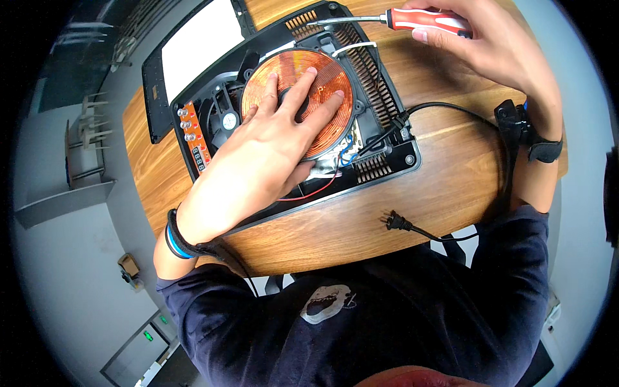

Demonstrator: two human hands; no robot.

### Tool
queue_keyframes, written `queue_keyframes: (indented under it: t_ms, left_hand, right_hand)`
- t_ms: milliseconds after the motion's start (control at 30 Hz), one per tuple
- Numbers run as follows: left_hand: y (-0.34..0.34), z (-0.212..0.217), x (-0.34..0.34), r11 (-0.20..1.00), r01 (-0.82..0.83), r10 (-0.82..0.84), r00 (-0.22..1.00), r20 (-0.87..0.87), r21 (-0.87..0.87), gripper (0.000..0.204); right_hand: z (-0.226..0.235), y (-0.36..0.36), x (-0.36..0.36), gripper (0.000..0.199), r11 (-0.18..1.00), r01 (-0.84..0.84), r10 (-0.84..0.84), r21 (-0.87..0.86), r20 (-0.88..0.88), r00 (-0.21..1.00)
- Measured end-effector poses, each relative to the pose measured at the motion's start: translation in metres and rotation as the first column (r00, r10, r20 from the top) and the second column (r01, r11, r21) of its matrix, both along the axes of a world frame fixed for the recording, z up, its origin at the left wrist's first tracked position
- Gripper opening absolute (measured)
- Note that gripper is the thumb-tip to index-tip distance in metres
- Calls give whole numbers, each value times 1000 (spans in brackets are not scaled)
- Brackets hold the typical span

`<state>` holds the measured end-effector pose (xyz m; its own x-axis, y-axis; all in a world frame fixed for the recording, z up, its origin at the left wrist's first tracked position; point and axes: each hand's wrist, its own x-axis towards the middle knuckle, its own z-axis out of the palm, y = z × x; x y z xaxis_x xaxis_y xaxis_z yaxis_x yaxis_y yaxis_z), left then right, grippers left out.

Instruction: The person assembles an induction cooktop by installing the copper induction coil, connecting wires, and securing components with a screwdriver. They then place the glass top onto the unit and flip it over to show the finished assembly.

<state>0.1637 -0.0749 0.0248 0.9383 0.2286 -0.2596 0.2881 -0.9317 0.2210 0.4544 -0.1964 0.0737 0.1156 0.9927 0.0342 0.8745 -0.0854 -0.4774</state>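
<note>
Head view, what do the hands do?
— Left hand (274,138) lies spread, pressing the copper coil (298,103) steady inside the opened cooker base (387,151) mid-desk. Right hand (490,48) grips a red-handled screwdriver (393,19), tip at the base's far corner.

The opened cooker base (387,138) is lying on the surface (451,187) in the upper centre of the frame. The round coil (322,71) is sitting inside the base, left of the vent slots (374,71). The left hand (271,148) is resting flat on the coil. The fan (227,119) and the button strip (192,135) are lying at the left of the coil. The detached top panel (193,45) is lying at the upper left, beside the base. The right hand (496,45) is holding the screwdriver (400,19) at the upper right, its tip touching the base's upper edge. The cord (451,106) is running right from the base, and the plug (394,222) is lying below the base, near the surface's lower edge.
</note>
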Motion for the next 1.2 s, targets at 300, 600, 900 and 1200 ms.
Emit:
queue_keyframes:
  t_ms: [300,600,900,1200]
  left_hand:
    - [1,-4,-5,999,19,-20,999,28,45,102]
    - [-1,-12,-6,994,40,-48,996,76,101,95]
    - [-1,-17,-11,990,77,-90,990,110,118,90]
    - [2,-22,-14,990,83,-96,988,118,114,87]
  right_hand:
    - [7,10,7,35,994,2,-9,-110,-65,998]
    - [-20,7,27,38,999,-43,43,11,-94,995]
    - [4,-16,49,39,949,-299,311,-102,141,940]
    - [19,-25,26,46,928,-306,345,-213,184,920]
